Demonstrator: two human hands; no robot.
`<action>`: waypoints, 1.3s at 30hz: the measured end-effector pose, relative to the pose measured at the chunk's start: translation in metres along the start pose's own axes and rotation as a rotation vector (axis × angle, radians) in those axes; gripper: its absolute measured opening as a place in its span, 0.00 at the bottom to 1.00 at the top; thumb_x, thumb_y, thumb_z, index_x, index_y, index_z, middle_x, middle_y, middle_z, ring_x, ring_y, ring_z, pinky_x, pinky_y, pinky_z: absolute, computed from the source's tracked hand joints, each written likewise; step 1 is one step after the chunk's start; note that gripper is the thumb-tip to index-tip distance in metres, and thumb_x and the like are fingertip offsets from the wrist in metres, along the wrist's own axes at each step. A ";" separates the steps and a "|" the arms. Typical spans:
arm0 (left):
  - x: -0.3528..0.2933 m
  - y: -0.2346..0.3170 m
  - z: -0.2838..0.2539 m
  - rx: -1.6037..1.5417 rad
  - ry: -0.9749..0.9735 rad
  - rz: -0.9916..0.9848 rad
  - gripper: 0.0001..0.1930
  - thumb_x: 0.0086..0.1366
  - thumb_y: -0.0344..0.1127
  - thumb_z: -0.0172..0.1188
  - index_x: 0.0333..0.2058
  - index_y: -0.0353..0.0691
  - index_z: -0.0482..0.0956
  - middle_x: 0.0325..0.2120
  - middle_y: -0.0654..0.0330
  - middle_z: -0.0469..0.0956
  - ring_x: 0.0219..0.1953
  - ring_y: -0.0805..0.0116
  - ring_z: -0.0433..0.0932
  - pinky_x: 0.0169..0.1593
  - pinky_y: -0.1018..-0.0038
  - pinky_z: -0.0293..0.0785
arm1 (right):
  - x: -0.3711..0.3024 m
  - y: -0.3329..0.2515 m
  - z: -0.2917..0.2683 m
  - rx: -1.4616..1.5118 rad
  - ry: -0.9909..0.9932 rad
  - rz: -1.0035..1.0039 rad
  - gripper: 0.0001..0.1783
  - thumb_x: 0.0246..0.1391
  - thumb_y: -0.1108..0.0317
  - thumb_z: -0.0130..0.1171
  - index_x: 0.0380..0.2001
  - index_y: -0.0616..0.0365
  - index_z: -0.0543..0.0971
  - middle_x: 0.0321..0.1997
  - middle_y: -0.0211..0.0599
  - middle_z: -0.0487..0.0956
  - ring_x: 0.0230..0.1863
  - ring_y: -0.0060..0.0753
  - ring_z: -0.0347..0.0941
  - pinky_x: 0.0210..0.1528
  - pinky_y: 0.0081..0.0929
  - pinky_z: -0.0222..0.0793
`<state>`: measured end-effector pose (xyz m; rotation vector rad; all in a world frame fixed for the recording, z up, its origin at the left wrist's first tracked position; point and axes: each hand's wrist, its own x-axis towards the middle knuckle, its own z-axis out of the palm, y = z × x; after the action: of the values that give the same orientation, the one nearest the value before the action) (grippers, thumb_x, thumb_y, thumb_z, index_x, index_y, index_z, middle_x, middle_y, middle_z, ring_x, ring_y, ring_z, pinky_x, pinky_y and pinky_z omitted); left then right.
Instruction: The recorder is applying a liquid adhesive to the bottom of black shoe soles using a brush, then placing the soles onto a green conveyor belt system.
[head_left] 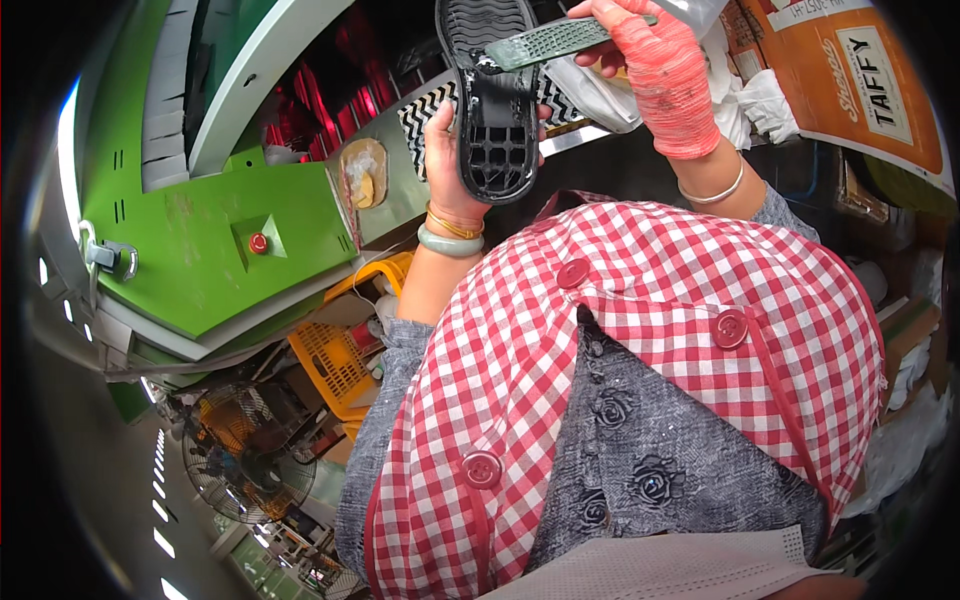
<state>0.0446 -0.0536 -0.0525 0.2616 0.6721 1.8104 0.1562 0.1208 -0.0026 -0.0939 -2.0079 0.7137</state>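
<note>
A black shoe sole [499, 118] is held up in my left hand [446, 160], fingers wrapped round its edges near the heel end. Its inner side faces me, with a grid of square hollows at the heel and wavy ridges toward the other end. My right hand [668, 85], in a coral knitted cover that leaves the fingers bare, grips a flat green brush [548, 44] with a dimpled surface. The brush's tip reaches the middle of the sole, where whitish, shiny smears show. Whether bristles touch the sole, I cannot make out.
A green machine [205, 260] with a red button [258, 243] stands at left. Behind the sole lies a black-and-white zigzag cloth [420, 115]. An orange printed box [880, 85] is at upper right. A yellow crate [328, 365] and a fan [245, 455] are at lower left.
</note>
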 end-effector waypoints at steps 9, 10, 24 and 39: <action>0.000 0.001 0.008 -0.005 -0.028 -0.107 0.43 0.60 0.66 0.28 0.52 0.26 0.62 0.44 0.39 0.70 0.40 0.54 0.75 0.38 0.65 0.76 | -0.001 0.038 0.027 0.060 0.397 -0.518 0.05 0.43 0.76 0.57 0.28 0.58 0.76 0.22 0.30 0.75 0.19 0.20 0.72 0.21 0.16 0.66; 0.003 0.002 0.003 -0.006 -0.026 -0.104 0.43 0.60 0.66 0.28 0.52 0.26 0.62 0.44 0.39 0.70 0.40 0.54 0.75 0.38 0.65 0.76 | -0.003 0.025 0.021 0.063 0.395 -0.518 0.05 0.43 0.76 0.57 0.28 0.58 0.76 0.22 0.30 0.75 0.19 0.20 0.72 0.21 0.16 0.66; 0.021 0.005 -0.001 -0.032 -0.057 0.003 0.37 0.62 0.64 0.31 0.51 0.34 0.64 0.44 0.48 0.72 0.45 0.57 0.73 0.48 0.61 0.71 | -0.017 -0.040 0.000 0.670 -0.152 0.903 0.12 0.56 0.63 0.51 0.30 0.61 0.76 0.22 0.30 0.74 0.24 0.19 0.74 0.26 0.13 0.68; 0.027 0.000 -0.005 -0.065 0.007 -0.152 0.39 0.60 0.67 0.31 0.51 0.35 0.65 0.41 0.48 0.74 0.38 0.55 0.77 0.36 0.60 0.76 | -0.004 -0.029 -0.017 0.656 -0.456 0.704 0.11 0.55 0.65 0.52 0.33 0.62 0.76 0.26 0.32 0.76 0.26 0.20 0.75 0.31 0.15 0.72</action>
<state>0.0325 -0.0309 -0.0606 0.1561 0.6204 1.6854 0.1785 0.1032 0.0155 -0.2725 -2.0404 1.9551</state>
